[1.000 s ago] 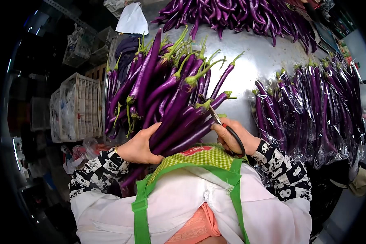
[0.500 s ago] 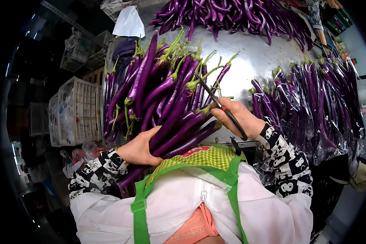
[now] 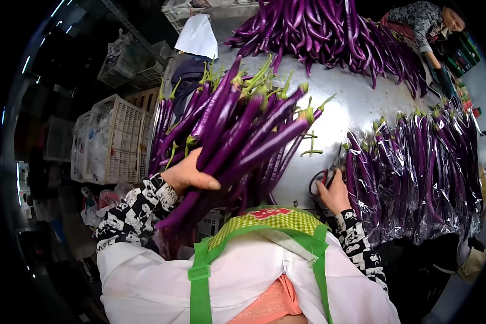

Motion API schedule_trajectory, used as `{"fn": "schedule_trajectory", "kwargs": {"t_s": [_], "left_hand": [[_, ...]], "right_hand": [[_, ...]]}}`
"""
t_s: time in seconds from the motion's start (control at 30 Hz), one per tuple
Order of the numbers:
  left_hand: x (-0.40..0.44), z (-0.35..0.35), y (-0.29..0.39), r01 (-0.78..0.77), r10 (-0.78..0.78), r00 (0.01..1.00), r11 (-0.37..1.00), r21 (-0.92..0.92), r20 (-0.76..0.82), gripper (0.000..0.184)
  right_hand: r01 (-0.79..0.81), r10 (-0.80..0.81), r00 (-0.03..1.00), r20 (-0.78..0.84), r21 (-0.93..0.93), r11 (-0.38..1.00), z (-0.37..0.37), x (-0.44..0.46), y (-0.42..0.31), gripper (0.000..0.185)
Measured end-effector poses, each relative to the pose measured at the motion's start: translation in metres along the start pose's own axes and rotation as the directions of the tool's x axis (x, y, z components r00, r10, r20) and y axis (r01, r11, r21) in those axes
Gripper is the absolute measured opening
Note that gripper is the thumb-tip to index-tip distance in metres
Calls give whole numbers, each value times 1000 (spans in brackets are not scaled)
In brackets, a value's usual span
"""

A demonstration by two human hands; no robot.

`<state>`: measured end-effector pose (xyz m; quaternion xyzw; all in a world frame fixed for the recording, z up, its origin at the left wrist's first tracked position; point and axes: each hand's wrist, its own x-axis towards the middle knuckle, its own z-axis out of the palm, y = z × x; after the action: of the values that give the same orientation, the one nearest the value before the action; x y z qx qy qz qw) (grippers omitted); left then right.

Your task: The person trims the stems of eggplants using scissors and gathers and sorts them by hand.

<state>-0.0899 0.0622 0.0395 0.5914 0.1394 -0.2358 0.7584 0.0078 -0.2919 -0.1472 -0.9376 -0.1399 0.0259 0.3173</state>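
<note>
My left hand (image 3: 190, 174) is wrapped round several long purple eggplants (image 3: 267, 141) and holds them at a slant over the front of the table. Their green stem ends point up and to the right. Further loose eggplants (image 3: 197, 120) lie behind the bunch. Low on the metal table (image 3: 329, 81), my right hand (image 3: 335, 193) grips a pair of scissors (image 3: 315, 184) with dark and red handles. The blades point away from me and are hard to make out. Cut green stem pieces (image 3: 311, 152) lie between the scissors and the bunch.
Eggplants in clear bags (image 3: 416, 167) line the right side. A large heap of eggplants (image 3: 329, 32) covers the far edge, where another person (image 3: 416, 24) stands at the right. White crates (image 3: 113, 140) stand at the left, and a white sheet (image 3: 197, 36) lies at the far left corner.
My right hand with the scissors has gone from the stems down and right to the table beside the bags. My left hand has raised the eggplants, whose stems now look trimmed short.
</note>
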Motion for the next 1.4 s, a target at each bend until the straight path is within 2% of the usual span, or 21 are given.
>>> {"fn": "schedule_trajectory", "kwargs": {"t_s": [0.03,0.1,0.13,0.2,0.23,0.27,0.3,0.37,0.4,0.43,0.47,0.53,0.6,0.67,0.73,0.8,0.87,1.07,1.13,1.23,1.4], "left_hand": [[4,-2,1,-56,57,998,998,-13,19,81],[11,1,8,-110,108,994,992,-68,-23,78],[15,2,10,-137,133,990,988,-78,-53,76],[22,9,14,-185,179,981,979,-88,-75,74],[27,14,16,-217,207,974,970,-106,-95,71],[33,17,18,-218,210,974,971,-100,-85,71],[38,21,20,-218,212,975,972,-84,-73,69],[55,26,17,-230,227,972,971,-60,-59,60],[63,38,17,-283,273,950,958,-48,-154,53],[74,46,15,-326,316,932,945,-31,-176,51],[85,51,11,-371,361,911,928,-15,-198,49],[101,62,7,-391,376,892,921,-11,-250,48],[112,60,8,-402,380,897,914,-60,-225,43],[119,54,7,-287,240,943,937,-200,-230,33],[128,44,4,-173,150,984,924,-342,-92,30],[131,30,1,36,5,996,890,-454,89,29],[132,42,0,37,27,994,821,-569,103,34],[140,53,-6,26,70,987,818,-575,144,39],[145,55,-9,10,48,994,851,-525,97,37],[156,57,-16,-117,93,992,921,-371,-82,36],[168,62,-17,-165,110,979,925,-343,-173,28]], "right_hand": [[7,-7,1000,-3,5,1000,-1,-1,2,53],[-64,195,908,371,-336,940,-13,3,-2,52],[-14,184,893,411,-383,924,-22,6,-13,48],[16,43,960,275,-211,977,-40,10,-45,52],[114,-107,975,196,-27,993,-39,13,-51,69],[20,-80,958,275,214,977,-42,17,-59,79],[-97,-72,931,358,432,896,-54,24,-89,89],[-321,-186,837,515,736,597,-63,34,-127,102],[-385,-224,817,531,792,474,-62,39,-144,106],[-402,-228,815,532,804,438,-50,42,-155,109],[-361,-260,839,477,848,389,-40,45,-162,106],[-108,-261,933,248,883,457,-21,54,-172,97],[-178,-203,951,233,950,257,-17,59,-168,72],[-187,-293,927,235,965,185,-21,69,-153,63],[-214,-300,917,265,958,192,-24,74,-140,58],[-423,-320,841,437,899,115,-34,82,-127,57],[-489,-362,798,482,869,79,-49,88,-123,57],[-529,-391,764,513,845,77,-52,86,-103,68],[-533,-331,785,524,843,70,-44,84,-96,68],[-524,-315,802,508,851,38,-33,81,-91,67],[-549,-301,802,516,835,-33,-36,82,-86,67]]}}
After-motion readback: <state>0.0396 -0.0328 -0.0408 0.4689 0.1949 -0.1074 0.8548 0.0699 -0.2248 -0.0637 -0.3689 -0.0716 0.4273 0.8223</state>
